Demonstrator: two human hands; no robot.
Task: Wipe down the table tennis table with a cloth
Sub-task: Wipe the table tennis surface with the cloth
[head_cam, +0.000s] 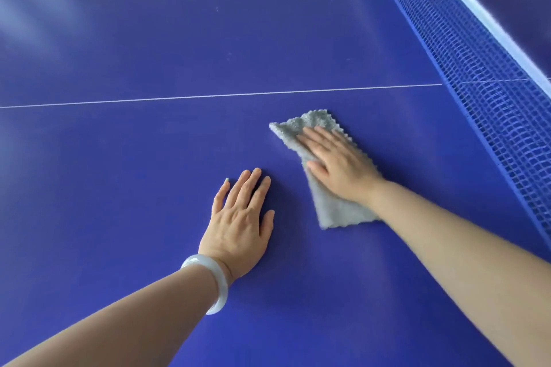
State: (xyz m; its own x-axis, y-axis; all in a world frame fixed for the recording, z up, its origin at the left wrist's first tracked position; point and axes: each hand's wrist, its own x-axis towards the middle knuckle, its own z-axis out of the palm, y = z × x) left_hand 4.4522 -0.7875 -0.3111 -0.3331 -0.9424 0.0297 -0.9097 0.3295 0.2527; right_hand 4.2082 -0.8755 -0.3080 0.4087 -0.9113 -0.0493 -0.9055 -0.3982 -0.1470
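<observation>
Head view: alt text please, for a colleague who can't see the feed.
The right hand presses a grey cloth flat on the blue table tennis table, near the net. The left hand, a pale bangle at its wrist, rests flat on the table beside the cloth.

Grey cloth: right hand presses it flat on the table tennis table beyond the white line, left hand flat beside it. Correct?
The head view shows the grey cloth on the near side of the white line, not beyond it. The right hand presses it flat on the table tennis table, left hand flat beside it.
</observation>
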